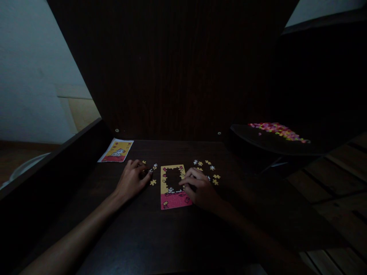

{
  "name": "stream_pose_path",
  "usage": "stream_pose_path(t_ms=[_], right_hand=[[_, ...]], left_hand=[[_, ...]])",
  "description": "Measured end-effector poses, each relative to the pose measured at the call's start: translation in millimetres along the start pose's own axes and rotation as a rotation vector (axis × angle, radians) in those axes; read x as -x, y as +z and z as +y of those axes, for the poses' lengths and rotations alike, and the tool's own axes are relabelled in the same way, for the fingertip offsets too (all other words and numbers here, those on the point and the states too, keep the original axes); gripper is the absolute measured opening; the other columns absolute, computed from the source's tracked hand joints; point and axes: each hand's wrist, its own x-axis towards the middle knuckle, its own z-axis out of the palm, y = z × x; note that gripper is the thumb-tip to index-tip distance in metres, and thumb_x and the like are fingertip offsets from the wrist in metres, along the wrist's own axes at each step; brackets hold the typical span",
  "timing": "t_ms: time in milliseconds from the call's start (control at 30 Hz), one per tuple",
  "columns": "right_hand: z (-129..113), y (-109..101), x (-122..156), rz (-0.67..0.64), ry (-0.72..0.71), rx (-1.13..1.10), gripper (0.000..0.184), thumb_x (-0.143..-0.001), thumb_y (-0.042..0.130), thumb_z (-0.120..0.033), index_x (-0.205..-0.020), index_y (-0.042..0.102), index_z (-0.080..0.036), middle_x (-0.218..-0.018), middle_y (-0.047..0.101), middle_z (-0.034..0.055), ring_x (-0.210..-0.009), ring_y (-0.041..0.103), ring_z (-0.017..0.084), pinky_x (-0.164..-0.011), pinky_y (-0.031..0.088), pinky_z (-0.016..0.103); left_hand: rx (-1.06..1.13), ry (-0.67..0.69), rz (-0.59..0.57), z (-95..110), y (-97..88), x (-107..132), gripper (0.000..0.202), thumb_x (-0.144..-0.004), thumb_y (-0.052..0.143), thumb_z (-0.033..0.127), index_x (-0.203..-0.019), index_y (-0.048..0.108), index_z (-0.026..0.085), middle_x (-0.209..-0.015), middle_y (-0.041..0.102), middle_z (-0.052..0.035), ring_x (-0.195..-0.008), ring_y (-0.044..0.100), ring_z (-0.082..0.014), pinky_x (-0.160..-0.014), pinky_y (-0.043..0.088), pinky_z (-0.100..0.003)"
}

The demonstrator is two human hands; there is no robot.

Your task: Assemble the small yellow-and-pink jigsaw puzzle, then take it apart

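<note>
Right hand (198, 188) is curling over the puzzle (173, 201) on the table (129, 236), seemingly steadying its right edge; left hand (132, 178) is resting by loose pieces (153, 182) left of the puzzle; whether either is pinching, I cannot tell; a picture sheet (116, 151) is lying farther left, presumably for reference.

The left hand (131, 177) and right hand (201, 188) are bare, with slender fingers (189, 180), and the left forearm (86, 225) and right forearm (252, 231), bare as far as visible, taper into slim wrists (120, 194)

Forearms (86, 224) angle inward, left grip (130, 178) and right grip (201, 188) both palm-down and loosely curled.
</note>
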Motion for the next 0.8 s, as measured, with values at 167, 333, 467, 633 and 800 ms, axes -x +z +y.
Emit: stream_pose_path(t_ms=[167, 333, 467, 633, 800], right_hand=[[0, 0, 0, 0.013, 0.029, -0.036, 0.021, -0.081, 0.054, -0.006, -0.082, 0.072, -0.017, -0.081, 0.061, 0.0056, -0.073, 0.058, 0.017, -0.063, 0.046, 0.029], [2, 1, 0, 0.016, 0.024, -0.033, 0.021, -0.081, 0.054, -0.006, -0.083, 0.072, -0.017, -0.081, 0.061, 0.0054, -0.074, 0.058, 0.017, -0.064, 0.047, 0.029], [3, 2, 2, -0.006, 0.019, 0.000, 0.022, -0.080, 0.055, -0.004, -0.082, 0.072, -0.018, -0.081, 0.061, 0.0048, -0.075, 0.058, 0.017, -0.066, 0.046, 0.030], [3, 3, 3, -0.145, 0.029, 0.035, 0.023, -0.078, 0.059, -0.002, -0.086, 0.072, -0.019, -0.085, 0.061, 0.0046, -0.081, 0.057, 0.018, -0.072, 0.046, 0.031], [2, 5, 5, -0.256, 0.026, 0.061, 0.027, -0.078, 0.061, -0.003, -0.091, 0.075, -0.021, -0.085, 0.058, 0.0028, -0.082, 0.054, 0.017, -0.076, 0.044, 0.031]], left_hand=[[0.050, 0.004, 0.024, 4, -3.4, -1, 0.023, -0.087, 0.061, 0.039, -0.090, 0.072, 0.019, -0.088, 0.061, -0.0059, -0.086, 0.051, -0.0238, -0.077, 0.047, -0.039], [0.172, 0.111, 0.013, 30, -1.7, 5, 0.023, -0.090, 0.060, 0.040, -0.097, 0.071, 0.021, -0.096, 0.061, -0.0053, -0.093, 0.053, -0.0235, -0.084, 0.047, -0.041], [0.269, 0.250, -0.073, 54, 8.0, 13, 0.018, -0.091, 0.062, 0.036, -0.099, 0.070, 0.022, -0.101, 0.062, -0.0050, -0.097, 0.054, -0.0227, -0.086, 0.048, -0.039], [0.257, 0.346, -0.172, 61, 16.4, 16, 0.017, -0.093, 0.060, 0.032, -0.102, 0.071, 0.022, -0.101, 0.062, -0.0054, -0.096, 0.053, -0.0220, -0.084, 0.048, -0.037], [0.228, 0.348, -0.124, 56, 10.6, 19, 0.027, -0.088, 0.065, 0.037, -0.109, 0.070, 0.021, -0.105, 0.063, -0.0070, -0.099, 0.053, -0.0244, -0.088, 0.047, -0.040]])
